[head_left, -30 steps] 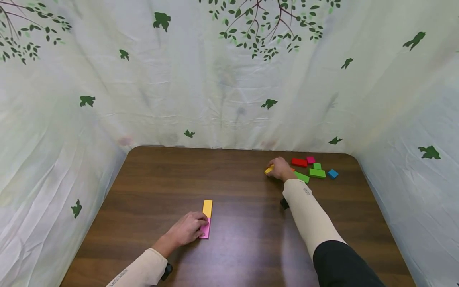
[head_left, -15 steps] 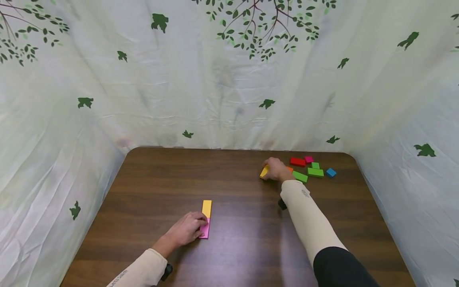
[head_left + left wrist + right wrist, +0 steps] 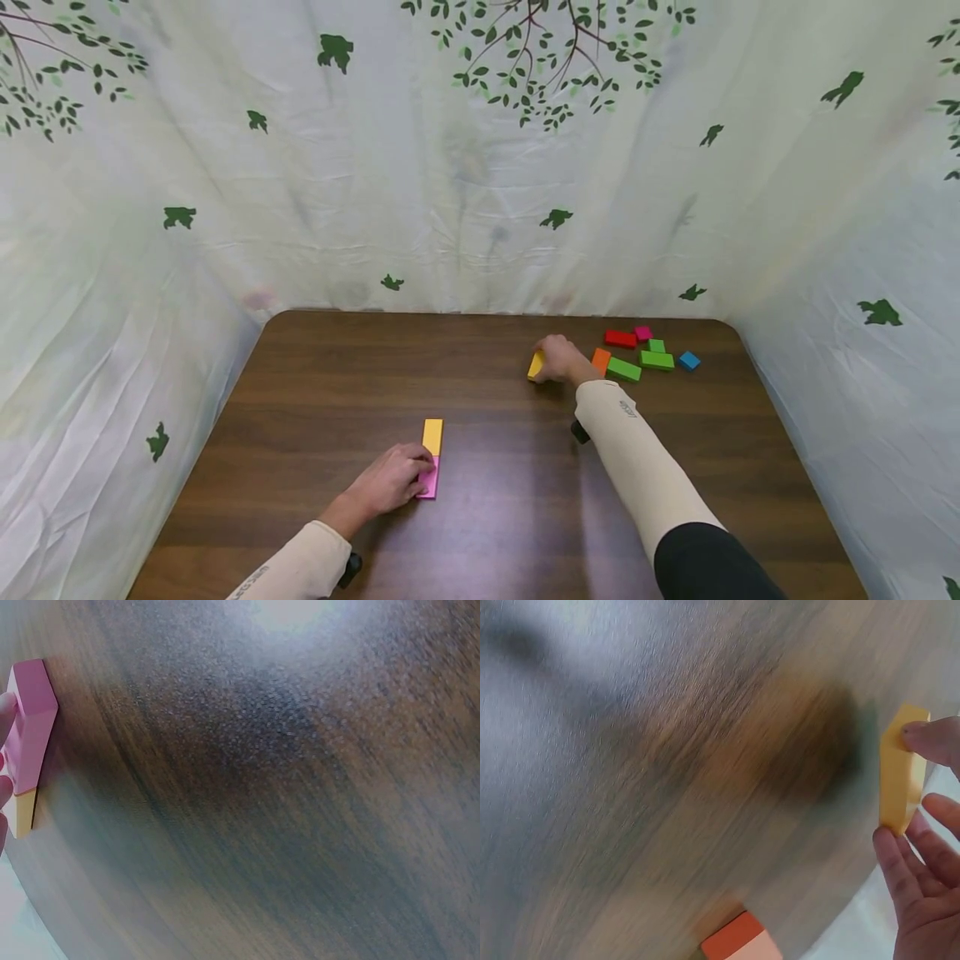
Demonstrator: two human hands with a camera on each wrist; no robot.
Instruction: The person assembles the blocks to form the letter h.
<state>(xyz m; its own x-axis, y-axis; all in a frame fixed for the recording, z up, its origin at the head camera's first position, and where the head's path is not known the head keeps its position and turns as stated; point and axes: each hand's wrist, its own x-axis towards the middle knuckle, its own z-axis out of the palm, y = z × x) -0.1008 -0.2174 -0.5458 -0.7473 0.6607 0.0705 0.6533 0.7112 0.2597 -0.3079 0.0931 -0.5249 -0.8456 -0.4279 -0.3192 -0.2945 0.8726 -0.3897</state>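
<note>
In the head view, my left hand (image 3: 384, 481) holds a pink rectangular block (image 3: 429, 486) on the wooden table, thumb and fingers against it. Against the far end of the pink block lies a yellow block (image 3: 432, 437), end to end with it. The left wrist view shows the pink block (image 3: 34, 739) at the left edge with fingertips on it. Farther back and to the right, my right hand (image 3: 559, 358) pinches another yellow block (image 3: 536, 367). In the right wrist view this yellow block (image 3: 895, 776) is held between thumb and fingertips, raised off the table.
Right of my right hand lie an orange block (image 3: 601, 360), green blocks (image 3: 624, 370), a red block (image 3: 620, 338), a magenta block (image 3: 642, 333) and a blue block (image 3: 689, 361). A leaf-printed cloth (image 3: 465, 183) hangs behind and beside the table (image 3: 337, 367).
My right hand has moved left and slightly nearer with its yellow block, leaving the pile and uncovering the orange block. The left hand stays on the pink block.
</note>
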